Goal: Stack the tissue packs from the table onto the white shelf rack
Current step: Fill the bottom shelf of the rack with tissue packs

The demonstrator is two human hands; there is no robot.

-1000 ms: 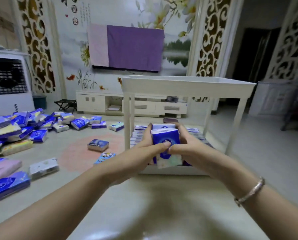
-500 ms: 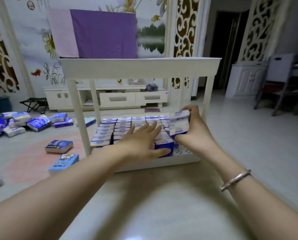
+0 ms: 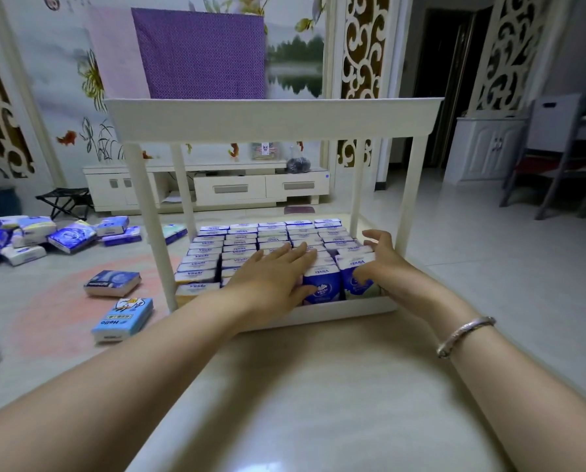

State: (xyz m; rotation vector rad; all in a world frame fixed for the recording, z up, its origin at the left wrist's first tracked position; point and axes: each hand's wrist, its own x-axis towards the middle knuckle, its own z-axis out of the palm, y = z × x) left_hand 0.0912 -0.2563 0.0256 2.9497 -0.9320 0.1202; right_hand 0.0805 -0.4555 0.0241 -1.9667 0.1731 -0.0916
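Observation:
The white shelf rack (image 3: 271, 119) stands right in front of me, and its lower tray (image 3: 335, 311) is packed with upright blue-and-white tissue packs (image 3: 240, 240) in several rows. My left hand (image 3: 274, 277) lies flat with straight fingers on top of the front rows, next to a front pack (image 3: 320, 287). My right hand (image 3: 383, 264) rests against the front-right corner pack (image 3: 352, 267). Its thumb is on the pack's front face and its fingers are spread loosely over the rows behind.
Loose tissue packs lie in a heap at the far left (image 3: 70, 235). A dark blue pack (image 3: 111, 283) and a light blue "Hello" pack (image 3: 123, 320) lie nearer the rack. A TV cabinet (image 3: 230, 189) stands behind, and a grey chair (image 3: 557, 165) is at the right.
Both hands carried tissue packs to the rack. The right hand lowered its packs into the front-right corner, and the left hand went flat onto the front rows.

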